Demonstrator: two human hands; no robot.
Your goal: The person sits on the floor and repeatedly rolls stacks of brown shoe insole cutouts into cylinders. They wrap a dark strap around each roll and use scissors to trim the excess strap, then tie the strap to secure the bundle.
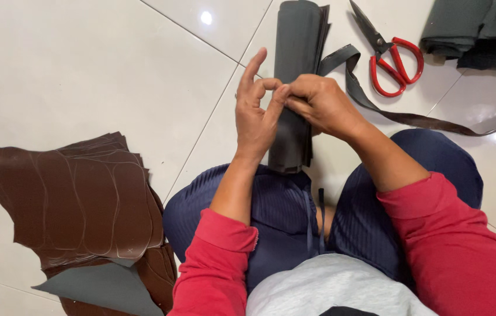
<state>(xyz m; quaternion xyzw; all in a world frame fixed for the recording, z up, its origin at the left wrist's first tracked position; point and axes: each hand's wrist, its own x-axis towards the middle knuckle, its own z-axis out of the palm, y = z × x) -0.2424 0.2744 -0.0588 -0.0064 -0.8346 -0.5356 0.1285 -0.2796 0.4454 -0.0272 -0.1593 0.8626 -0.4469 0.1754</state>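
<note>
The person is sitting on a white tiled floor (pixel 84 64) with knees apart, and both hands are meeting over a long stack of dark grey cut pieces (pixel 294 47) that is lying lengthwise between the legs, running away from the body toward the top of the view. The left hand (pixel 258 111) is standing upright beside the stack, index finger pointing up and loose, while its thumb and a bent finger are pressing together against the fingertips of the other hand. The right hand (pixel 324 105) is curling over the stack from the right, its fingertips pinching at what looks like the edge of the top layer; whether one sheet or several are caught in the pinch is too small to tell.

Judging from this, the step in hand seems to be teasing a single layer free from the pile. The next move would call for a firm pinch on just one edge and a steady peel along the length, with the remaining layers being kept from sliding.

A dark strap-like strip (pixel 376 108) is curving across the floor just beyond the right wrist. Red-handled scissors (pixel 391 55) are lying near the top, blades partly apart, well clear of both hands. Folded dark cloth (pixel 470 29) is sitting in the top right corner. On the left, well apart from the work, a pile of brown leather sheets (pixel 78 199) marked with pale outlines is resting over a grey sheet (pixel 101 287)
</note>
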